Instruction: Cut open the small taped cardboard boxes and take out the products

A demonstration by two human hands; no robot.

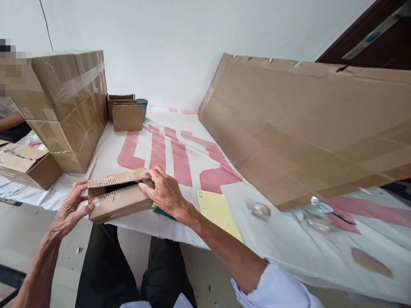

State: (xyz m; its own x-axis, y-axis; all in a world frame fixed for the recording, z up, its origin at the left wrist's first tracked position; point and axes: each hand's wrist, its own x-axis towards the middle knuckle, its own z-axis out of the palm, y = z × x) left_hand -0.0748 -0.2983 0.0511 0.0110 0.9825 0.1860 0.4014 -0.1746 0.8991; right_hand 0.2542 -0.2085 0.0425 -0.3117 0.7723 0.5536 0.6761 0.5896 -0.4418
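Note:
A small brown cardboard box [123, 204] is at the table's front edge, with a dark gap along its top between the flaps. My left hand [72, 209] grips its left end, the thumb on the near side and the fingers behind. Around the right end are the fingers of my right hand [165, 190], with the thumb at the flap's edge. Right of the box lies a yellow sheet [220, 214]. Part of a dark green object [163, 212] shows beneath my right wrist.
Stacked taped cartons [69, 107] stand at the left, beside an open carton [32, 164]. Small boxes [128, 116] and a green container [142, 102] are at the back. A large cardboard panel [305, 128] leans at the right, near clear wrapped items [260, 209]. Another person's arm [11, 122] shows far left.

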